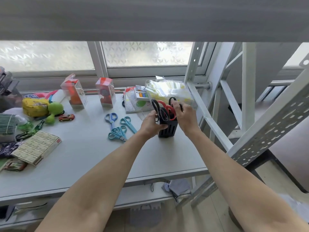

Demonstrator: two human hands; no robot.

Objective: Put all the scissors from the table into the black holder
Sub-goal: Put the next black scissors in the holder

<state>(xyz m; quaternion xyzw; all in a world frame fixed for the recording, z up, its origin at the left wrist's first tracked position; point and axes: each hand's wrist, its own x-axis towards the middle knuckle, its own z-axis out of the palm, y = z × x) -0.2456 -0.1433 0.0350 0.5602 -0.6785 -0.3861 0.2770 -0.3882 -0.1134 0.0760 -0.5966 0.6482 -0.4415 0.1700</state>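
Note:
The black holder stands upright on the grey table, right of centre. My left hand grips its left side. Black-handled scissors and red-handled scissors stick out of its top. My right hand is closed on another black-handled pair at the holder's far right, blades hidden inside or behind the holder. On the table to the left lie blue scissors, teal scissors and two more teal pairs overlapping each other.
A white metal rack frame rises close to the right of the holder. Plastic bags and stationery packs sit behind it. Two clear boxes, soft toys, a toy car and a flat carton crowd the left.

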